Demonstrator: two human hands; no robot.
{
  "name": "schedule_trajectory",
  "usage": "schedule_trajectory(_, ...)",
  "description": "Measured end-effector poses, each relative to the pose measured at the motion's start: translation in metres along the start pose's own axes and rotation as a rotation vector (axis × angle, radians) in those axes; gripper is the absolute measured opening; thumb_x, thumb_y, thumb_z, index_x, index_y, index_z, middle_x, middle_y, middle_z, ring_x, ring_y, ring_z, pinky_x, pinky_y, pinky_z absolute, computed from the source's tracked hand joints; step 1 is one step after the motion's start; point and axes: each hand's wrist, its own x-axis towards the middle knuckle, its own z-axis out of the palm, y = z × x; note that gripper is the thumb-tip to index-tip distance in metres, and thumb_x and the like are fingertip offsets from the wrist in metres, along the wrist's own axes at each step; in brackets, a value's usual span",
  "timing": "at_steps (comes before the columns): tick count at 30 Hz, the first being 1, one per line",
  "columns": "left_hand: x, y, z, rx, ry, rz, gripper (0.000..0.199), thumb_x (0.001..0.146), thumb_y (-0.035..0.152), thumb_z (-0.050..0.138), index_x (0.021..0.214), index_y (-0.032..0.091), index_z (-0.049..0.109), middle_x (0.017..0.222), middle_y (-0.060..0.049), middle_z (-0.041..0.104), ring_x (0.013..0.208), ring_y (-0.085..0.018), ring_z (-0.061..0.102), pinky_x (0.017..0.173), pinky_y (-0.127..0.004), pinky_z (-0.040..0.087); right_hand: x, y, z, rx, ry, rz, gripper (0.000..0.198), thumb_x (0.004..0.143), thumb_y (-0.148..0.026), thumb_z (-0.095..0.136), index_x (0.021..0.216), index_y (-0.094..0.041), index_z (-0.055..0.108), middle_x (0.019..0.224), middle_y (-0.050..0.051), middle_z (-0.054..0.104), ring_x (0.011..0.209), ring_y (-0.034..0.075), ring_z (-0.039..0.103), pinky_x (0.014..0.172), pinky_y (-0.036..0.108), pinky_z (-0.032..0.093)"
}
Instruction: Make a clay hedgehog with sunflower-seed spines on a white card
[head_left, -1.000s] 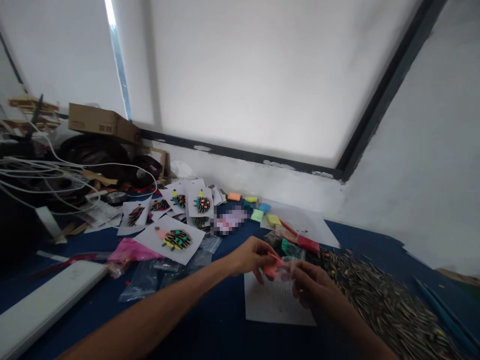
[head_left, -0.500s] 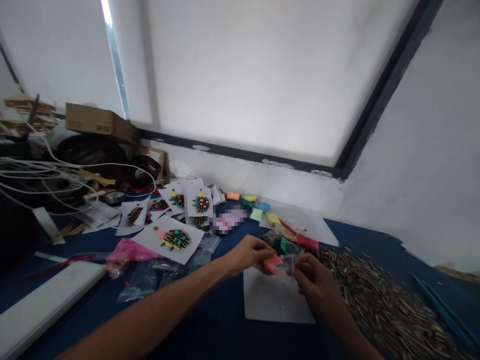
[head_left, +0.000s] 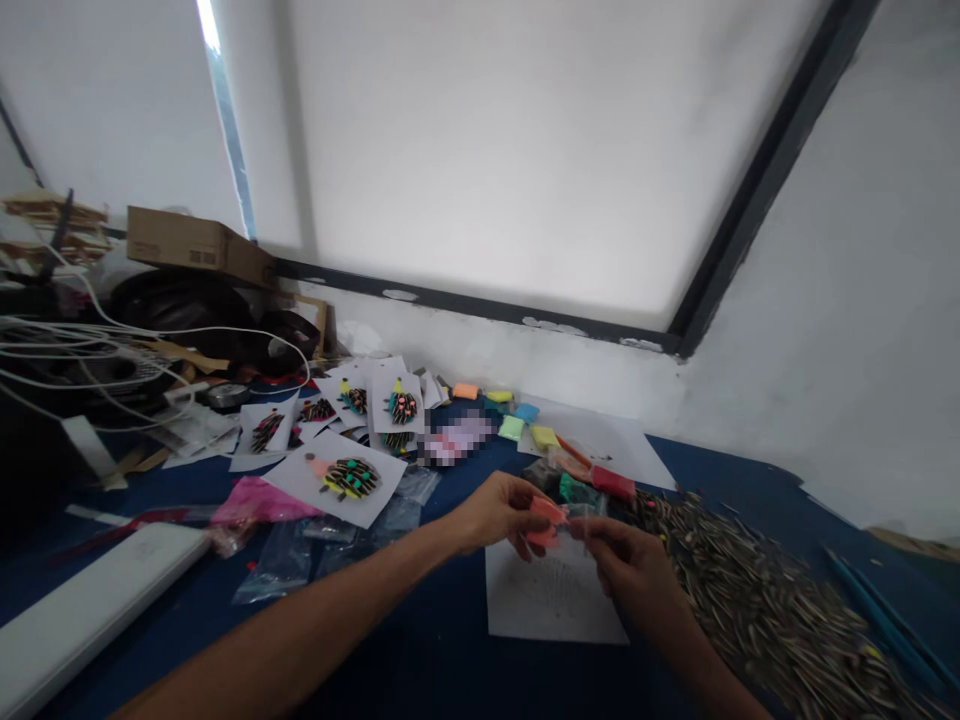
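Observation:
My left hand (head_left: 501, 515) is closed on a lump of coral-pink modelling clay (head_left: 546, 524), partly inside a clear plastic bag (head_left: 584, 527). With fingers pinched, my right hand (head_left: 624, 556) grips the bag's other end. Both hands are above a white sheet with a faint printed drawing (head_left: 556, 598). Just behind them lie a green clay piece (head_left: 577, 489) and a red clay packet (head_left: 613, 483). A heap of striped sunflower seeds (head_left: 765, 590) spreads to the right of my right hand.
Finished seed-and-clay hedgehog pictures (head_left: 351, 478) lie on the left, beside clear empty bags (head_left: 276, 568) and pink clay (head_left: 259, 500). Several coloured clay packets (head_left: 512, 428) line the back. A long white box (head_left: 101, 595), tangled cables (head_left: 82, 350) and a cardboard box (head_left: 196, 243) are at far left.
More of the coral-pink clay shows in my left hand now. My right hand has shifted slightly, still holding the bag. The table things stay put.

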Motion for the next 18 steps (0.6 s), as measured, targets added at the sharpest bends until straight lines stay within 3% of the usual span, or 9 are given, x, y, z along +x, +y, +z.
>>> schedule_trajectory(6, -0.003, 0.005, 0.0, 0.004, -0.063, -0.038, 0.058, 0.063, 0.059, 0.073, 0.087, 0.006, 0.066, 0.068, -0.008, 0.065, 0.056, -0.016, 0.064, 0.054, -0.028, 0.053, -0.001, 0.001, -0.001, 0.003, 0.013, -0.011, 0.037, 0.068, -0.047, 0.066, 0.093, -0.021, 0.075, 0.063, 0.001, 0.065, 0.044, 0.011, 0.043, 0.04, 0.024, 0.035)
schedule_trajectory(9, -0.002, 0.005, 0.0, -0.003, -0.03, -0.054, 0.062, 0.062, 0.065, 0.069, 0.08, 0.006, 0.064, 0.067, -0.01, 0.065, 0.055, -0.017, 0.064, 0.052, -0.028, 0.052, -0.002, -0.001, 0.001, 0.0, 0.011, -0.016, 0.037, 0.068, -0.047, 0.066, 0.092, -0.021, 0.076, 0.062, 0.001, 0.064, 0.043, 0.011, 0.041, 0.038, 0.024, 0.034)
schedule_trajectory(15, -0.003, 0.006, 0.005, 0.032, 0.001, -0.039, 0.055, 0.06, 0.052, 0.076, 0.086, 0.006, 0.067, 0.067, -0.009, 0.065, 0.055, -0.016, 0.063, 0.051, -0.028, 0.052, -0.007, -0.009, 0.006, -0.037, -0.024, -0.01, 0.049, 0.069, -0.053, 0.065, 0.099, -0.016, 0.075, 0.046, -0.004, 0.049, 0.039, 0.008, 0.031, 0.037, 0.022, 0.027)
schedule_trajectory(18, -0.004, 0.005, 0.008, -0.016, -0.009, -0.034, 0.053, 0.059, 0.047, 0.079, 0.091, 0.007, 0.065, 0.07, -0.008, 0.066, 0.058, -0.017, 0.064, 0.053, -0.03, 0.053, -0.006, -0.008, 0.005, -0.064, -0.04, -0.028, 0.043, 0.07, -0.053, 0.064, 0.091, -0.016, 0.076, 0.047, -0.003, 0.05, 0.04, 0.008, 0.032, 0.038, 0.022, 0.026)
